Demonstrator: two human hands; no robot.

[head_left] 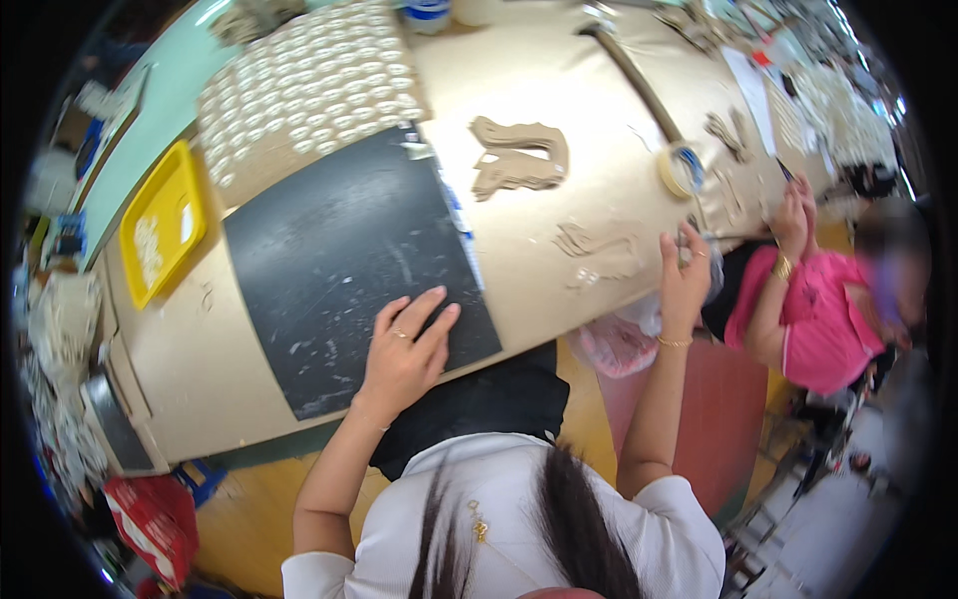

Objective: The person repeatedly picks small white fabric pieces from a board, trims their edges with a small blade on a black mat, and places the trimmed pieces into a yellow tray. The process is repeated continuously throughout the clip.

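My left hand (411,344) lies palm down with fingers spread and nothing gripped, over the near right part of a scuffed black board (349,255) that reaches the edge of the tan-covered table (599,110) in front of me. My right hand (685,272) is raised at the table's edge with its fingers bent, and I cannot tell whether they close on anything; a roll of tape (670,178) sits just beyond them. Between my hands are loose pale strips (604,250), with a stack of tan cut pieces (544,170) farther off, beside the board.
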